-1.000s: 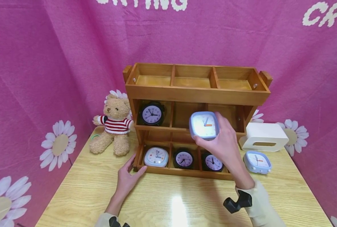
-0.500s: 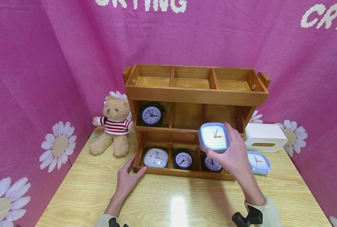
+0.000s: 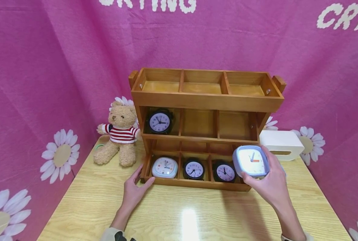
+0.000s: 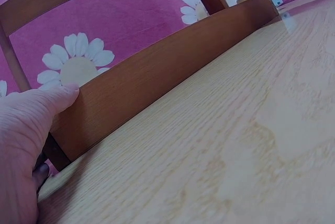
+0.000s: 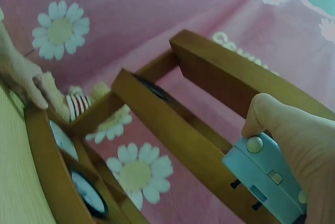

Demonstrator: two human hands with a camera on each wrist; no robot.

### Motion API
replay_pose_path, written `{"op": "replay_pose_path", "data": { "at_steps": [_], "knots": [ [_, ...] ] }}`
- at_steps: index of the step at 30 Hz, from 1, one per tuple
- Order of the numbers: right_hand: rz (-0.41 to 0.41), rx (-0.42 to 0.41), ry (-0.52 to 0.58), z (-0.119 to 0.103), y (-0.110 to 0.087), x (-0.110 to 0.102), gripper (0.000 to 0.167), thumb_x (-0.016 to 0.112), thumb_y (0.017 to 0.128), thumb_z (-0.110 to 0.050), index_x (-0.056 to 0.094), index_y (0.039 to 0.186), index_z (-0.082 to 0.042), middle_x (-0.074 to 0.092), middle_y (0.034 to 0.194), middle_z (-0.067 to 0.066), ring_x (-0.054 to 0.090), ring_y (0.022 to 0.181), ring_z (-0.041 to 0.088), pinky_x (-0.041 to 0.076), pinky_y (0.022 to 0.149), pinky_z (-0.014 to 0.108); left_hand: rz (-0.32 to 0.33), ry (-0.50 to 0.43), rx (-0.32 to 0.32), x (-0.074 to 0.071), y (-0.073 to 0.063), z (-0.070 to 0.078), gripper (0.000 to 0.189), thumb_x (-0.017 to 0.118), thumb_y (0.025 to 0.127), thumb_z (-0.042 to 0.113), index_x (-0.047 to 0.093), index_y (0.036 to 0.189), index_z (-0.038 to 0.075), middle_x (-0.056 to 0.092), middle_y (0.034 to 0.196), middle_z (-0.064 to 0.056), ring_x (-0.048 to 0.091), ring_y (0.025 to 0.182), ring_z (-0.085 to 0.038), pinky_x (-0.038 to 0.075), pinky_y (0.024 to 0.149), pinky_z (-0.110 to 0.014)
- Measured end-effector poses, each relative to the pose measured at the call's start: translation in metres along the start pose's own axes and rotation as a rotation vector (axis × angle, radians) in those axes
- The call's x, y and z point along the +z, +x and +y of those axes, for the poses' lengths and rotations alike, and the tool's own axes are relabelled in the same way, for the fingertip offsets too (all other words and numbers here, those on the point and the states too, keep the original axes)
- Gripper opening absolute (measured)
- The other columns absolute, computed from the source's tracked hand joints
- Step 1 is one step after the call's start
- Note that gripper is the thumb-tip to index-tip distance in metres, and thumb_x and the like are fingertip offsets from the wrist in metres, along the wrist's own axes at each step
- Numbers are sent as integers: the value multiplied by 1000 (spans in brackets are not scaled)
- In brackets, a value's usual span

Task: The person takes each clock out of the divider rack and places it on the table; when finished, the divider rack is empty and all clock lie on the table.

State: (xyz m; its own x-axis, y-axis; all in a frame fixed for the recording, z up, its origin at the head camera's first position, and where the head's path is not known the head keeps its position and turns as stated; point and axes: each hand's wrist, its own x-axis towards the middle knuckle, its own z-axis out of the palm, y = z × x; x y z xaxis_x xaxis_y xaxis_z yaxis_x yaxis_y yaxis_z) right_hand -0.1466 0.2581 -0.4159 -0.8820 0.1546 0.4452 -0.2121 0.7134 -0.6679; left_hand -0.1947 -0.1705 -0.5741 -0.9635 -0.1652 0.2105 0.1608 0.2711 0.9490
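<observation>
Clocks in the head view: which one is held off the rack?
The blue-rimmed clock, gripped by the right hand; the three black clocks and the pale clock at bottom left sit inside the rack.

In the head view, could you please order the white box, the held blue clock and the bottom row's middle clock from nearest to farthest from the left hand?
1. Bottom row's middle clock: right of the left hand.
2. Held blue clock: in the right hand.
3. White box: farthest right of the three.
</observation>
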Motion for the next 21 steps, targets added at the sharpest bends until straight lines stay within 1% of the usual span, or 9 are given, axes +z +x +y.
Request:
{"op": "replay_pose_path", "data": {
  "at_steps": [4,6,8,11,13,14,16,18,21],
  "knots": [
    [16,50,-27,19,-6,-12,107,91,65,-16,40,158,-3,51,147,26,50,123,41,40,93,57,8,20,-3,1,1,0,74,89,86,21,56,149,2,58,150,-15,53,139,-34,42,116,-46],
    [25,76,-34,30,-8,-18,106,90,66,-15,39,158,-2,50,148,28,49,123,43,39,93,56,10,26,-1,1,1,0,74,89,86,20,55,149,1,58,150,-16,53,139,-35,43,116,-46],
    [39,110,-48,41,-10,-25,105,89,67,-15,39,158,-3,50,149,27,49,123,42,38,93,47,9,29,2,2,1,-1,74,89,86,21,55,149,0,58,149,-17,53,139,-35,42,116,-47],
    [71,150,-61,62,-10,-34,103,88,68,-14,40,159,-5,51,150,27,50,123,42,35,93,29,12,28,10,2,1,-1,74,88,86,21,55,150,1,58,149,-17,53,139,-35,42,115,-47],
    [103,175,-73,77,-10,-39,102,89,68,-14,42,158,-7,53,149,26,51,121,40,29,87,19,15,28,9,2,1,0,74,88,86,21,55,150,2,58,149,-16,53,139,-34,42,116,-46],
    [118,185,-79,86,-9,-41,101,89,67,-13,43,158,-7,54,148,26,52,120,40,28,86,16,15,28,11,2,1,0,74,88,86,20,55,150,2,58,149,-16,53,139,-33,42,116,-46],
    [142,208,-90,103,-8,-45,100,89,67,-13,45,157,-6,55,147,27,52,120,40,27,86,13,15,27,10,2,1,0,74,89,86,20,56,150,2,58,149,-16,53,139,-33,42,115,-46],
    [160,225,-105,120,-6,-49,100,89,66,-13,45,156,-5,55,145,29,52,121,41,27,88,13,11,21,7,2,1,0,74,89,86,20,55,150,1,58,149,-16,53,139,-32,42,116,-45],
    [159,256,-119,143,-5,-54,101,88,67,-14,44,157,-5,55,145,30,52,122,43,27,89,14,3,9,4,0,-1,0,74,89,86,19,55,149,1,58,149,-17,53,139,-32,41,116,-44]
  ]
}}
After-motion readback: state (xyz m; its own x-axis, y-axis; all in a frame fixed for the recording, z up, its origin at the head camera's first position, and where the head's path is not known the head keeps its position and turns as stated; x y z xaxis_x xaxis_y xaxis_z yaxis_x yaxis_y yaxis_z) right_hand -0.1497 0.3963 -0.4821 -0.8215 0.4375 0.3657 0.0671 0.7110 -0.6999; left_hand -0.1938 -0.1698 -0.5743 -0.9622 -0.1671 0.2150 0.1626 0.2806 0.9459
